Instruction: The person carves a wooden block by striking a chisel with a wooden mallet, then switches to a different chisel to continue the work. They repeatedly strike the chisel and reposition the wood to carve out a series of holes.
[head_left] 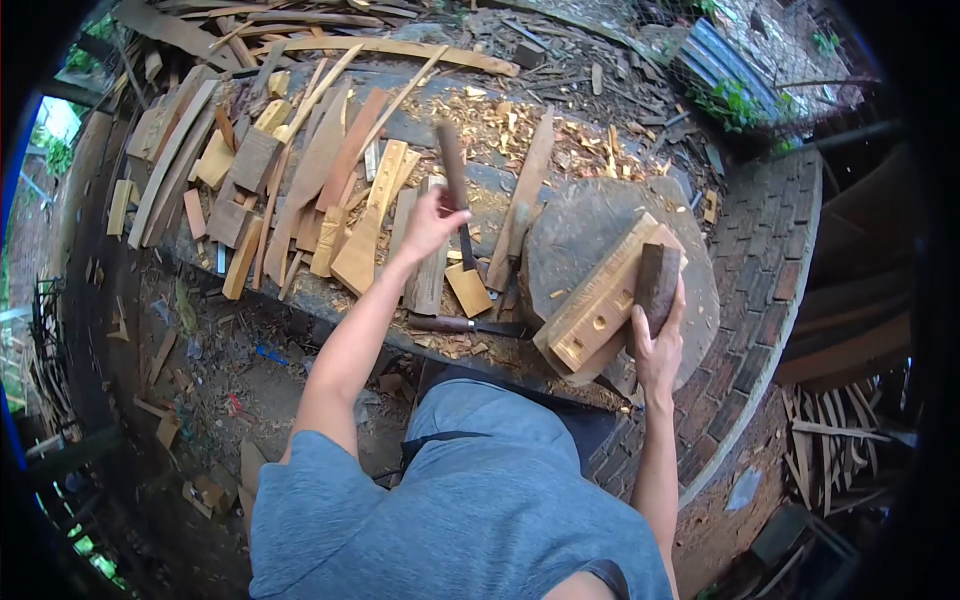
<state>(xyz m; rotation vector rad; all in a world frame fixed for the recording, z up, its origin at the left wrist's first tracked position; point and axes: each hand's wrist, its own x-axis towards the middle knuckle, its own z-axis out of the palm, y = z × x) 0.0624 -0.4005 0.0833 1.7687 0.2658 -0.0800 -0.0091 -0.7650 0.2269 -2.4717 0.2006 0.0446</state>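
Observation:
My left hand [432, 226] is closed around a chisel-like tool [452, 165], with its long wooden handle pointing up and its narrow dark blade pointing down toward a small light wood block [468, 290]. On the right, my right hand [660, 352] grips a dark wooden block [657, 282], thumb on one side and fingers on the other. Beside that block, a thick pale timber piece [598, 300] with round holes lies slantwise on a round stump [560, 235]. A wooden-handled blade tool [440, 323] rests near the bench's front edge, its blade reaching toward the stump.
Many cut boards [300, 190] lie across the left of the bench. Wood chips [510, 125] cover its back. Another wooden-handled tool [519, 232] lies left of the stump. A curved brick ledge [745, 300] runs along the right, and scraps litter the ground [240, 400].

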